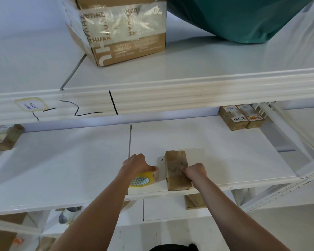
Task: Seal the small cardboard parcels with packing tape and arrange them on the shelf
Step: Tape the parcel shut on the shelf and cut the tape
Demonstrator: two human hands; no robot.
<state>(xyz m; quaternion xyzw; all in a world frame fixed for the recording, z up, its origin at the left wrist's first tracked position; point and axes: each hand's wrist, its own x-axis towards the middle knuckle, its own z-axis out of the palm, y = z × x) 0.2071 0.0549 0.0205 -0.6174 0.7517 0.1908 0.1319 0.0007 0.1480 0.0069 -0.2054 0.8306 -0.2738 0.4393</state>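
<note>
Left hand: the left hand (pixel 136 163) is curled over the roll of packing tape (pixel 143 179), gripping it near the front edge of the shelf (pixel 71 160).
Right hand: the right hand (pixel 195 171) is fisted, fingers pinching at the top of the small parcel (pixel 177 170).
Small parcel: lies lengthwise at the shelf's front edge, just beside the tape roll.
Other parcels: two parcels (pixel 241 116) at the back right corner; one more parcel (pixel 6 137) at the left edge.
Upper shelf: large taped carton (pixel 127 33), green bag (pixel 243 19).

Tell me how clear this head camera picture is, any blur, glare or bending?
Head view: even, soft light; shelf beam bows from wide-angle distortion; big carton at top is smeared, its tape glaring; hands, tape roll and parcel fairly sharp.
</note>
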